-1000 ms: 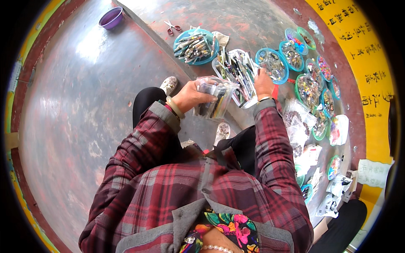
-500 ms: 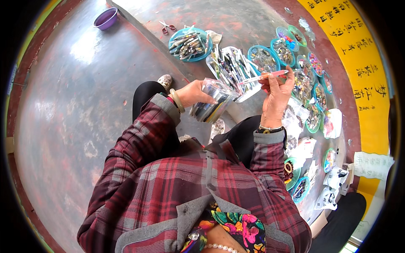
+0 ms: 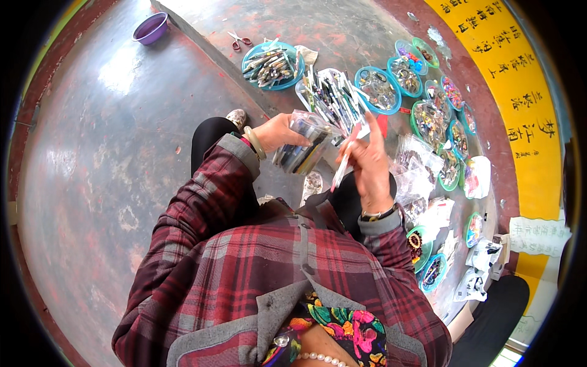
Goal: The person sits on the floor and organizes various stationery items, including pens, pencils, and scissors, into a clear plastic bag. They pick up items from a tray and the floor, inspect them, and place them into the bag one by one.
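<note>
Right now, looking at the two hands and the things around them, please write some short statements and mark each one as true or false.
1. The left hand holds a clear plastic bag of pens. True.
2. The right hand is empty. False: it holds a single pen.
3. A purple bowl sits far to the left, apart from the other dishes. True.
4. The scissors lie inside the teal tray of pens. False: they lie beside it on the bare surface.
5. The sleeves are plain blue. False: they are red plaid.
</note>
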